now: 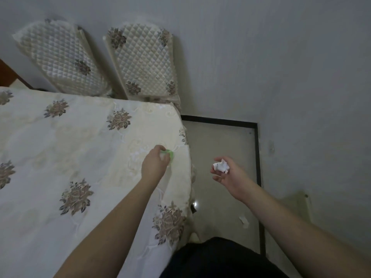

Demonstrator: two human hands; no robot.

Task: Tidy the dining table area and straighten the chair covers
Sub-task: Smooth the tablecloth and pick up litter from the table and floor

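From my remote seat I look down on a counter (pixel 60 149) draped in a cream flowered cloth (pixel 96 137), with two quilted chair covers (pixel 144 61) on chair backs leaning toward the wall (pixel 281 57) just beyond its far edge. To the right lies pale floor (pixel 220 141) edged by a dark strip (pixel 259 157), and a small white scrap (pixel 244 220) rests on it near my dark clothing (pixel 216 257). My left hand (pixel 154 163) sits on the cloth near the counter's right edge, its grip curled round a small green object (pixel 169 154); the fingers hide most of it, so I cannot tell what it is. My right hand (pixel 226 173) hovers over the floor, palm up, fingers loosely cupped round a crumpled white tissue (pixel 220 166). The chairs' seats are hidden behind the counter.
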